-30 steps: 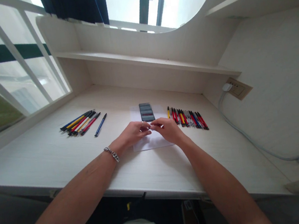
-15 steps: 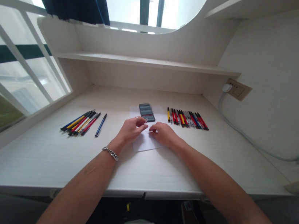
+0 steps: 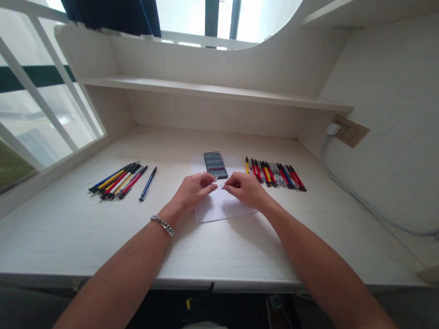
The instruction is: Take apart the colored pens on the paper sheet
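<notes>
My left hand (image 3: pixel 194 190) and my right hand (image 3: pixel 246 189) meet fingertip to fingertip above a white sheet of paper (image 3: pixel 221 208) on the desk. Both pinch a small thin part between them, too small to name. A chain bracelet (image 3: pixel 163 225) is on my left wrist and a ring on a left finger. A dark phone (image 3: pixel 215 165) lies just beyond the hands. A row of several red, yellow, blue and black pens (image 3: pixel 275 173) lies to the right, close to my right hand. Another bundle of pens (image 3: pixel 118 180) lies to the left.
A single blue pen (image 3: pixel 148 183) lies apart from the left bundle. A white desk (image 3: pixel 90 230) with a shelf (image 3: pixel 210 90) above its back. A wall socket (image 3: pixel 347 128) with a plug and a grey cable (image 3: pixel 371 209) runs along the right. Window bars stand at left.
My right hand dropped to the paper and then rose back to meet my left fingertips. My left hand stayed almost in place.
</notes>
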A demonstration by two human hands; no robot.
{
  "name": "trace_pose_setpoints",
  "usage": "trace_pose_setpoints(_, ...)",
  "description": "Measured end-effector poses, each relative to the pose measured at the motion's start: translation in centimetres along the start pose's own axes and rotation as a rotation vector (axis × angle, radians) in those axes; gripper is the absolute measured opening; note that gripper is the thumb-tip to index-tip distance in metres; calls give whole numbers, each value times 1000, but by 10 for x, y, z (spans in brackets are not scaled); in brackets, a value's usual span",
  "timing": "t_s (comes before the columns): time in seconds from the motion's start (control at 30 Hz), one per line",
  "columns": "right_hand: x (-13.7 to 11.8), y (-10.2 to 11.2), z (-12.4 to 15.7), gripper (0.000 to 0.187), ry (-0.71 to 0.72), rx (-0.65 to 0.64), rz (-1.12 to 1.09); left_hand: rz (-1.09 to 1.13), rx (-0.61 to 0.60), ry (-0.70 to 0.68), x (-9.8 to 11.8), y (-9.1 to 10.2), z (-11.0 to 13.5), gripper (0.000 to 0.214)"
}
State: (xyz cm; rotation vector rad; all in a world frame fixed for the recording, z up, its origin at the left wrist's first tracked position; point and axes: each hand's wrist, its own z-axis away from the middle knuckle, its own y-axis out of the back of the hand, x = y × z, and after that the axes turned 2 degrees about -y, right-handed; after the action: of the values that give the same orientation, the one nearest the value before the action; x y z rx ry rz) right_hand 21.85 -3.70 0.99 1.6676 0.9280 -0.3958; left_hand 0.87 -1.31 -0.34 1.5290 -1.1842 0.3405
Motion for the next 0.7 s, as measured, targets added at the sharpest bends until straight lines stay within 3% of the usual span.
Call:
trace_pose_setpoints(0.23, -3, 11, -3, 9, 27, 124, -217, 51, -19, -4, -2, -3, 1, 27)
trace_pose_setpoints(0.57, -6, 11, -1, 10, 46, 116, -146, 54, -45, -9, -3, -5, 1, 31)
trace_pose_setpoints(0.7, -3, 11, -2, 10, 30, 102, -63, -64, -58, -74, -3, -2, 0, 33)
